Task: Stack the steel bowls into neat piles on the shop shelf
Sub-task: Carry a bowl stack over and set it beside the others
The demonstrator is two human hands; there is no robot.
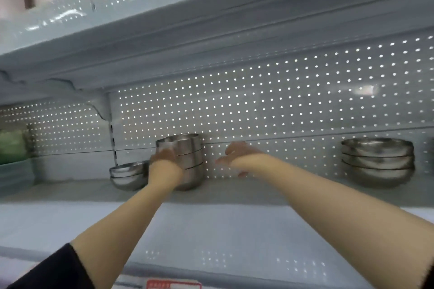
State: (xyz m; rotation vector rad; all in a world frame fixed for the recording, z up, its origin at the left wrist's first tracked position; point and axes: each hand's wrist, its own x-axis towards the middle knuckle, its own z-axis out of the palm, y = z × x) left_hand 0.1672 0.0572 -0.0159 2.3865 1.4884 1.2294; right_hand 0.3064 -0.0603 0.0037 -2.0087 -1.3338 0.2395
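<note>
A tall pile of small steel bowls stands at the back of the pale shelf. My left hand grips the left side of this pile near its top. My right hand hovers just to the right of the pile, fingers relaxed and apart from it, holding nothing. A low pile of two steel bowls sits left of the tall pile, partly hidden behind my left wrist. A pile of three wider steel bowls rests far to the right.
A perforated back panel closes the shelf behind the bowls. An upper shelf hangs low overhead. Green and pale blue containers stand at the far left. A red price label sits on the front edge.
</note>
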